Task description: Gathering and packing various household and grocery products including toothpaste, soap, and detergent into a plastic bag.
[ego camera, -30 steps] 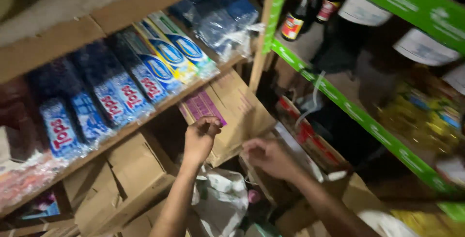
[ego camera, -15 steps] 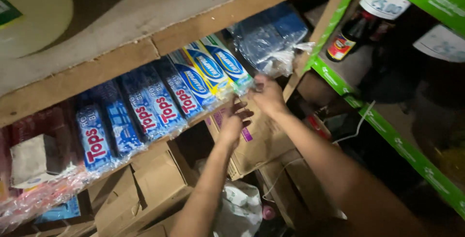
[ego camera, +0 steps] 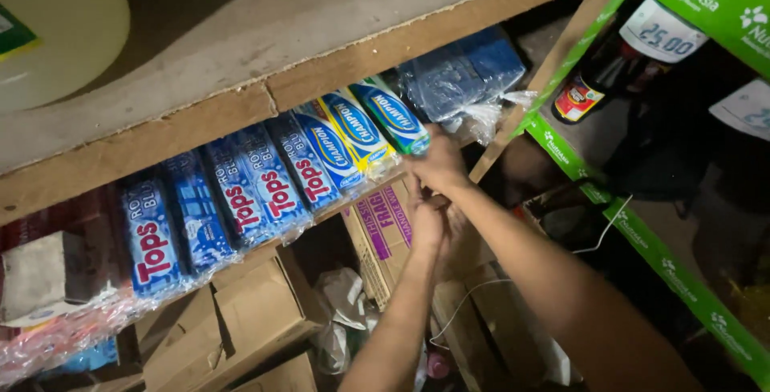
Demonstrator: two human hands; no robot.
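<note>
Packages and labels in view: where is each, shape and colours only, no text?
Blue bar packs: wooden shelf, left of centre, red-and-white labels.
Green-yellow bar pack: right of those, blue oval label, at the right hand.
Blue plastic-wrapped bundle: shelf's right end.
Brown carton: below shelf, purple print, behind the left hand.
White price tag: green rack, top right.

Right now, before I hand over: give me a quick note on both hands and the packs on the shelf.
Right hand: raised to the wooden shelf, grip on the green-and-blue pack at the end of the row.
Left hand: just below it, by the shelf edge; grip unclear.
Blue packs stand lined up leftward; wrapped blue bundle to the right.
Cardboard boxes sit below.
The end pack is not yet pushed level with the row.
</note>
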